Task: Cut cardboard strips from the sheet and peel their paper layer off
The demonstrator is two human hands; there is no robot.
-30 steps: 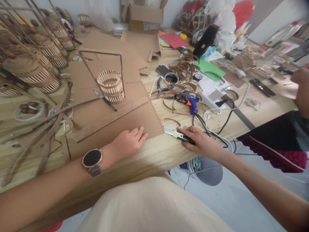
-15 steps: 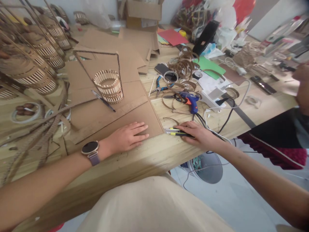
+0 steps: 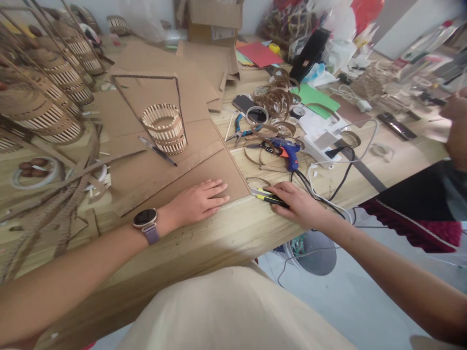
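My left hand [image 3: 199,201] lies flat with its fingers stretched out on the front part of a cardboard sheet [image 3: 222,170]. Just past the sheet's right corner, my right hand [image 3: 292,201] is closed around a yellow and black utility knife [image 3: 269,196], low over the wooden tabletop. The knife's front end points left, close to the cardboard corner. A small basket of light sticks and cardboard bands [image 3: 166,129], with a tall square handle, stands on the cardboard. Beside its base lies a pen [image 3: 157,150].
Beyond my right hand lie a blue glue gun [image 3: 288,151], pliers [image 3: 242,131], curled cardboard strips [image 3: 277,97] and a white power strip [image 3: 321,148] with cables. Several finished baskets [image 3: 54,78] and loose strips [image 3: 73,194] fill the left. A person's hand [image 3: 454,112] shows at the right edge.
My left hand has shifted slightly right and the cardboard's left front corner has moved a little to the right. The knife in my right hand has turned slightly.
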